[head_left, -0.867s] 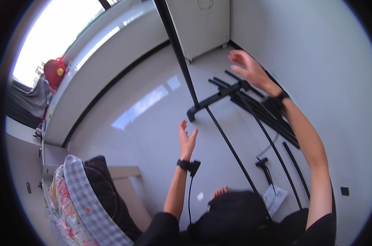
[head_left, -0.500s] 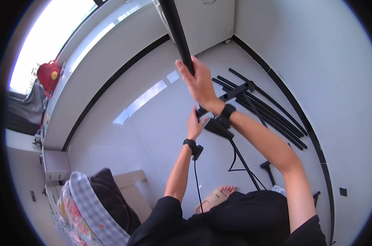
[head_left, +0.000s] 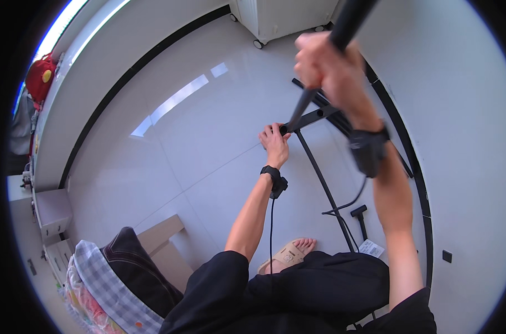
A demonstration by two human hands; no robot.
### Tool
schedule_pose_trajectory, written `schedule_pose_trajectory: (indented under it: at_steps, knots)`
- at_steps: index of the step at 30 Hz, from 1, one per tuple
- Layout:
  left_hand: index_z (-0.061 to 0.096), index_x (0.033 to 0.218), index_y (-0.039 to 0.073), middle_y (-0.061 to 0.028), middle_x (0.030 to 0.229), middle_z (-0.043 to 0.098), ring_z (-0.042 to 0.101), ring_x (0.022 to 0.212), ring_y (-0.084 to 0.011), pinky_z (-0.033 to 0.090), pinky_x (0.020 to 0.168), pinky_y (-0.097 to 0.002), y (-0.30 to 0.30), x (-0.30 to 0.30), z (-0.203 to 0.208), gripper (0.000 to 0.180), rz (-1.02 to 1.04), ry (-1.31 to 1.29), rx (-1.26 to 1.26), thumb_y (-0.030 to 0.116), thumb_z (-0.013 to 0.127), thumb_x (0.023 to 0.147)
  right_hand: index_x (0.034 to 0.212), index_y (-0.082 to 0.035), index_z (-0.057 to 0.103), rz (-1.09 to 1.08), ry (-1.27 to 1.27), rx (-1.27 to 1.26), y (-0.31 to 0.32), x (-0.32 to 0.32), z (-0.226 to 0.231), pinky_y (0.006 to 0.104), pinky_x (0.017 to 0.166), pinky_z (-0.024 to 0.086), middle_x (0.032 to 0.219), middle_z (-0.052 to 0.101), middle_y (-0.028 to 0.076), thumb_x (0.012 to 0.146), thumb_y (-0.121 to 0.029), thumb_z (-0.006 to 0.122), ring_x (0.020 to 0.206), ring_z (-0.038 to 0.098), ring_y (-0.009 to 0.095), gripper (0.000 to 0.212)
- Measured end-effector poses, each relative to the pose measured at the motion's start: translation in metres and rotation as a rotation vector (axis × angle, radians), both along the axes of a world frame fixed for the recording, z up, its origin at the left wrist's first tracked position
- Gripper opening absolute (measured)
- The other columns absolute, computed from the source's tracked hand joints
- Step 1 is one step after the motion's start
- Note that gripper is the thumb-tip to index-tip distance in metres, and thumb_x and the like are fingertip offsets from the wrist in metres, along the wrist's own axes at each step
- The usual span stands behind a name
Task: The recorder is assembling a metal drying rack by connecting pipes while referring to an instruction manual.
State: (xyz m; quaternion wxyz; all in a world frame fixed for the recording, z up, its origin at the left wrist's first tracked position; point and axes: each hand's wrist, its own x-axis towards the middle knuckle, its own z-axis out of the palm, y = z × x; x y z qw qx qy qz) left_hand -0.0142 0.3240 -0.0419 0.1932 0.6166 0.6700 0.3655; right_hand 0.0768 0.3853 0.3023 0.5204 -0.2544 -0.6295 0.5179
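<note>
My right hand point(head_left: 333, 72), blurred by motion, is wrapped round a long black pole point(head_left: 353, 19) that slants up out of the top of the view. The pole's lower end comes down close to a round socket at the left end of a black crossbar point(head_left: 304, 121). Whether it touches the rim I cannot tell; the socket's dark opening shows beside it. My left hand point(head_left: 275, 143) grips that end of the crossbar, fingers over its far side. Another round hole shows further along the bar. A thin black tube point(head_left: 322, 181) runs from beneath the bar toward my legs.
Several black tubes point(head_left: 319, 100) lie on the floor by the right wall, partly behind my right arm. Nearer are a black T-shaped piece point(head_left: 362, 221) and a white printed sheet point(head_left: 371, 248). A white cabinet point(head_left: 286, 19) on casters stands ahead; cushions point(head_left: 116, 278) are piled at lower left.
My right hand has swung right with the pole, which now leans the other way, and its lower end has come into sight. My left hand stays at the crossbar's end. The view has shifted.
</note>
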Motion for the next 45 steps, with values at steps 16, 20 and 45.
schedule_pose_trajectory:
  at_steps: [16,20,45]
  knots:
    - [0.057,0.119,0.011,-0.0158,0.113,0.055,0.051,0.102,-0.0382,0.040,0.089,-0.0491,0.020,0.009,-0.041,0.038,-0.044,0.135,-0.009,0.018,0.072,0.085,0.065,0.005,0.050,-0.798,-1.449,-0.200,-0.171,0.356,0.037,0.0361,0.048,0.033,0.050,0.032,0.008,0.094,-0.037,0.064,0.051,0.031,0.015,0.053]
    - [0.053,0.120,0.006,-0.0174,0.111,0.056,0.051,0.101,-0.0394,0.039,0.089,-0.0497,0.016,-0.019,-0.044,0.036,-0.096,0.162,0.040,0.019,0.069,0.089,0.071,0.005,0.064,-0.688,-1.769,-0.459,-0.247,0.433,-0.057,0.0473,0.060,0.048,0.064,0.060,0.023,0.090,-0.043,0.063,0.061,0.059,0.041,0.052]
    - [0.051,0.118,-0.004,-0.0198,0.106,0.059,0.056,0.097,-0.0352,0.043,0.088,-0.0429,-0.127,-0.189,-0.006,0.029,0.002,0.159,-0.059,0.011,0.060,0.095,0.079,0.002,0.063,-0.971,-1.685,-0.543,-0.301,0.590,-0.278,0.0501,0.071,0.052,0.084,0.067,0.024,0.089,-0.054,0.063,0.083,0.065,0.043,0.057]
